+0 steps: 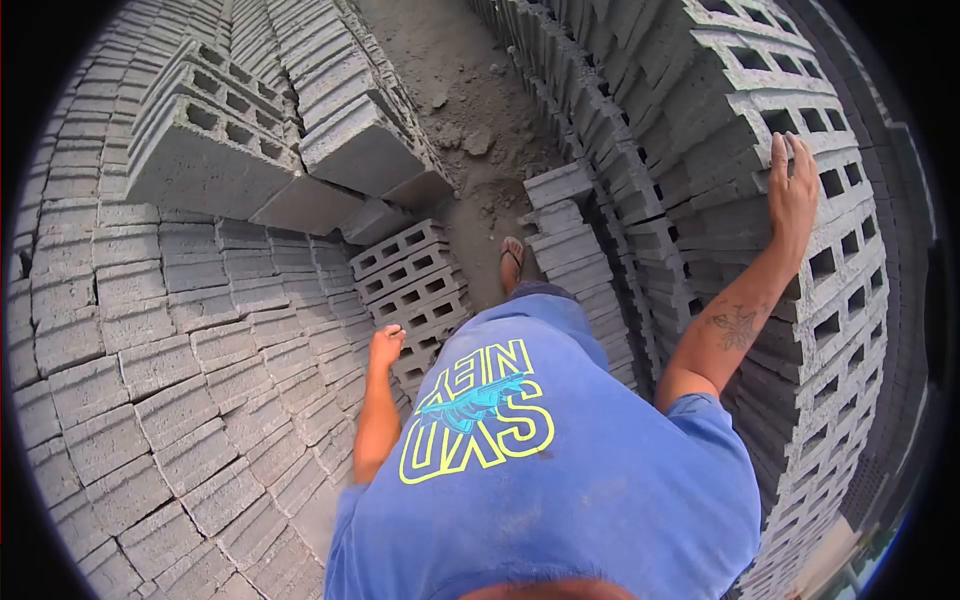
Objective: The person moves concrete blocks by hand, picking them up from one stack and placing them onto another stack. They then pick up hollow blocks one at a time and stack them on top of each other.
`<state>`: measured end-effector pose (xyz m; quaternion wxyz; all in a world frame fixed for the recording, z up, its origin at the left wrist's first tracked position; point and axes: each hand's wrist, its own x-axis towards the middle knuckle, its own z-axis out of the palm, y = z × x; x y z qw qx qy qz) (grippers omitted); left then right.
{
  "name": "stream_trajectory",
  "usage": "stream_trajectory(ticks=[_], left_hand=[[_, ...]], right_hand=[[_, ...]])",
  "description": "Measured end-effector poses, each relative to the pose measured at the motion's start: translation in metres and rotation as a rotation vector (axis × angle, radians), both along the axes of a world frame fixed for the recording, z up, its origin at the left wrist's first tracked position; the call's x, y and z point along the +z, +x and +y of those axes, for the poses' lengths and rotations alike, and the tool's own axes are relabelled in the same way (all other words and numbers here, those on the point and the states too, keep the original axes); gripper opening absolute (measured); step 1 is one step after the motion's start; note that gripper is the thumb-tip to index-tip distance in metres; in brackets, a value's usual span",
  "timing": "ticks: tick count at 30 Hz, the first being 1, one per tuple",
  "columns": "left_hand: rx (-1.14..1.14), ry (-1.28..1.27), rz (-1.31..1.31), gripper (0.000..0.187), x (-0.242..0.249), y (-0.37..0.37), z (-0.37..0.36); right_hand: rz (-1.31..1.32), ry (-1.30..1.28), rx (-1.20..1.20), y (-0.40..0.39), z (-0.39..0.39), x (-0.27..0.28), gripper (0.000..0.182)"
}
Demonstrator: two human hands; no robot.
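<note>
I look straight down my blue T-shirt at grey hollow concrete blocks. My left hand [386, 346] rests on the top edge of a short row of hollow blocks [412, 278] standing low on my left, fingers curled over the block's edge. My right hand [793, 185] lies flat, fingers together, against the top of a tall stack of hollow blocks [790, 300] on my right. Neither hand lifts anything. My sandalled foot [511, 262] stands on the sandy ground between the stacks.
A wide bed of laid blocks [170, 380] fills the left side. Tilted, leaning blocks [250, 150] lie at the upper left. A narrow dirt path [470, 110] runs ahead between the rows. A low pile of blocks [570, 230] stands beside my foot.
</note>
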<state>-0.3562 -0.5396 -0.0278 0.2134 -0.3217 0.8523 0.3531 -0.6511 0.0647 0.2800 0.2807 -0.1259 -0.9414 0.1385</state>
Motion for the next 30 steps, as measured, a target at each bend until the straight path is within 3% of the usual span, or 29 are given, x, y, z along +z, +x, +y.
stream_trajectory(ticks=[3,6,8,11,16,19,23,26,30], left_hand=[[0.132,0.144,0.289,0.036,0.056,-0.122,0.005],[0.066,0.178,0.340,0.036,0.096,-0.201,0.035],[-0.187,0.055,0.263,0.037,0.102,-0.227,0.050],[-0.417,-0.074,0.106,0.039,0.093,-0.240,0.061],[-0.554,-0.085,-0.108,0.040,0.030,-0.217,0.014],[-0.460,-0.112,-0.273,0.039,0.038,-0.207,-0.008],[-0.325,-0.005,-0.160,0.038,0.026,-0.208,-0.042],[-0.310,-0.018,-0.071,0.038,0.052,-0.218,-0.022],[-0.295,0.017,-0.003,0.039,0.046,-0.220,-0.012]], right_hand=[[0.002,0.023,0.049,-0.002,0.008,-0.005,0.049],[-0.010,0.007,0.014,0.004,-0.004,0.003,0.045],[-0.012,-0.029,0.008,0.005,-0.005,0.004,0.045],[0.005,-0.041,-0.010,0.007,-0.013,0.008,0.045],[0.016,-0.048,0.025,0.009,-0.008,0.005,0.045],[-0.012,-0.080,0.017,0.009,-0.020,0.014,0.039],[0.003,-0.021,0.011,0.008,-0.019,0.011,0.039],[-0.002,-0.030,0.042,0.007,-0.019,0.013,0.038],[0.009,0.006,0.021,0.003,-0.021,0.013,0.038]])
